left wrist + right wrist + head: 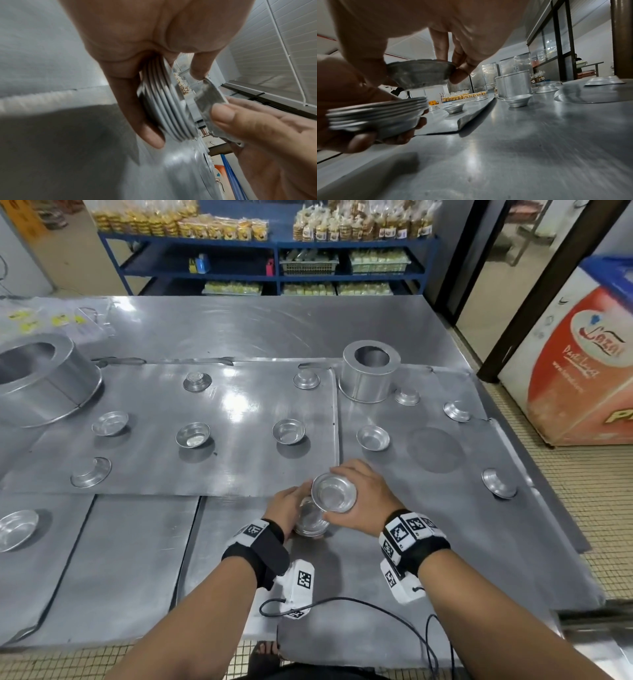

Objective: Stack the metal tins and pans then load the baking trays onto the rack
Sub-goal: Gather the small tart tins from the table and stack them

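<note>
My left hand (293, 505) grips a stack of several small metal tins (310, 522) just above the table, near its front edge. In the left wrist view the stacked tins' rims (164, 112) lie between thumb and fingers. My right hand (359, 494) pinches a single tin (334, 493) by its rim, upright and directly over the stack with a small gap (419, 75). Several loose tins, some upside down, are scattered over the flat baking trays (239, 470). A tall round pan (368, 371) stands behind, and a large ring pan (41, 378) sits at far left.
A blue shelf (274, 244) with bagged goods stands beyond the table. An orange and white freezer chest (582, 364) is on the right. Plastic bags (51, 320) lie at the back left. A black cable (376, 607) trails from my wrists over the front edge.
</note>
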Available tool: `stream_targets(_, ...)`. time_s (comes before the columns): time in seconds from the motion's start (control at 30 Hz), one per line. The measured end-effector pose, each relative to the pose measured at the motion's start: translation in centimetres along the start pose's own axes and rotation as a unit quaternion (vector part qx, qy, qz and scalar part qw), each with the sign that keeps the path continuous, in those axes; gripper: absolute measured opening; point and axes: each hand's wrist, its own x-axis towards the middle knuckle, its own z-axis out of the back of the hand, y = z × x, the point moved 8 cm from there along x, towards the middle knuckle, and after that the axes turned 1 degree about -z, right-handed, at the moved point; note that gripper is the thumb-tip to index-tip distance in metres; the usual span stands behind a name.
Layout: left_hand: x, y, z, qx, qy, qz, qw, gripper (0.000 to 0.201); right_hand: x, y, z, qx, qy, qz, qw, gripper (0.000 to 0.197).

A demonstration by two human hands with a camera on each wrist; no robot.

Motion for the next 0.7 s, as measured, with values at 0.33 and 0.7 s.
stream_targets(0.33, -1.1, -1.0, -4.8, 0.130, 0.067, -0.037, 0.989, 0.039, -2.4, -0.4, 1.0, -0.013, 0.010, 0.009, 1.000, 0.087)
stream_targets(0.7, -0.1, -0.9, -11.3, 0.179, 0.120, -0.066, 0.974, 0.027, -5.0, -4.5, 4.2, -0.020, 0.021, -0.045, 0.999, 0.093)
